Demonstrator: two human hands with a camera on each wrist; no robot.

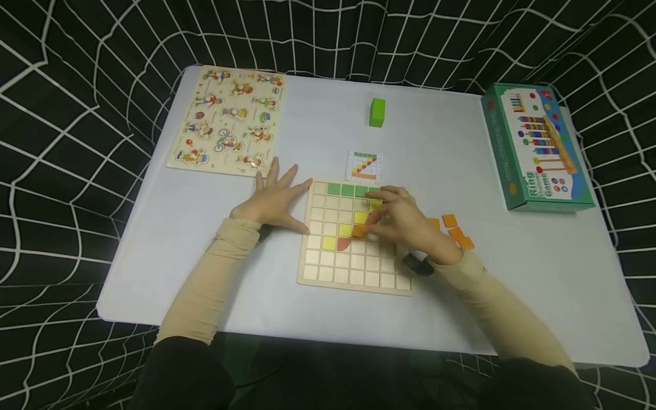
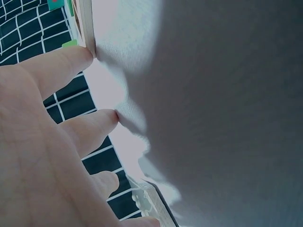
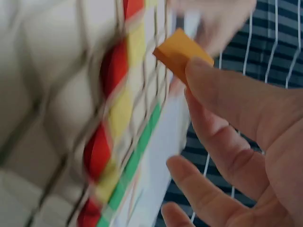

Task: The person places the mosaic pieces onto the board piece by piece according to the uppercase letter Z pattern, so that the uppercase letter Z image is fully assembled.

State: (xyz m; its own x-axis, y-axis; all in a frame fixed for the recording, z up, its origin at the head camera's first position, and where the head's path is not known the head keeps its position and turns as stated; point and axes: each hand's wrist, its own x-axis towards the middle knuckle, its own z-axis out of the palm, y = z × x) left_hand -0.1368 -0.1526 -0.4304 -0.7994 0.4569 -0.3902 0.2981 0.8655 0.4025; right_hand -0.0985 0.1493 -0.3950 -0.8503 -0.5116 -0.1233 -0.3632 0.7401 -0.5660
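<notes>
Between thumb and forefinger, my right hand [image 1: 402, 222] pinches an orange square tile [image 3: 182, 54] above the wooden grid board [image 1: 328, 270]. My left hand [image 1: 271, 199] lies with fingers spread at the board's left edge, its thumb and forefinger touching that edge. Green tiles [image 1: 340, 189] line the board's top row. Yellow tiles [image 1: 329, 243] climb diagonally, with red rounded pieces [image 3: 113, 68] beside them in the right wrist view; the right hand hides part of these in the head view. A small pattern card [image 1: 364, 166] lies just beyond the board.
Several loose orange tiles [image 1: 450, 220] lie right of the board. A wooden picture puzzle [image 1: 230, 119] sits at the back left, near the left fingertips. A green block [image 1: 377, 113] stands at the back, and a green game box [image 1: 538, 148] at the right. Netting [image 1: 328, 34] surrounds the table.
</notes>
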